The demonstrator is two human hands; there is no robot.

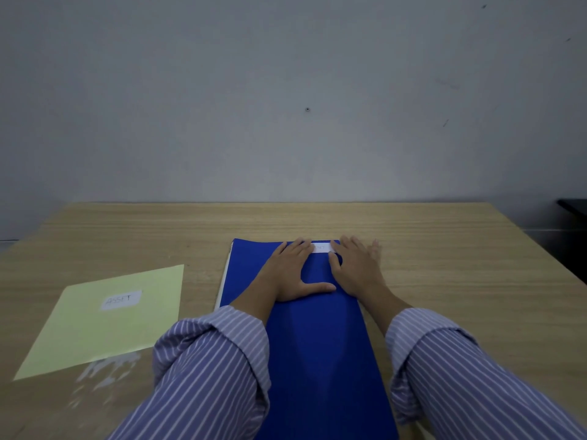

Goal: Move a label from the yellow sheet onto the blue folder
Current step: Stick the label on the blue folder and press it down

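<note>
The blue folder (317, 328) lies lengthwise in the middle of the wooden table. A white label (321, 247) sits flat near the folder's far edge, partly covered by fingers at both ends. My left hand (293, 271) rests flat on the folder with fingers spread, its fingertips on the label's left end. My right hand (355, 265) lies flat too, fingertips on the label's right end. The yellow sheet (104, 319) is on the left, with another white label (120, 300) reading ASSET still on it.
The wooden table (460, 265) reaches to a grey wall at the back. A scuffed whitish patch (108, 369) marks the table just below the yellow sheet. A dark object (575, 206) shows at the far right edge.
</note>
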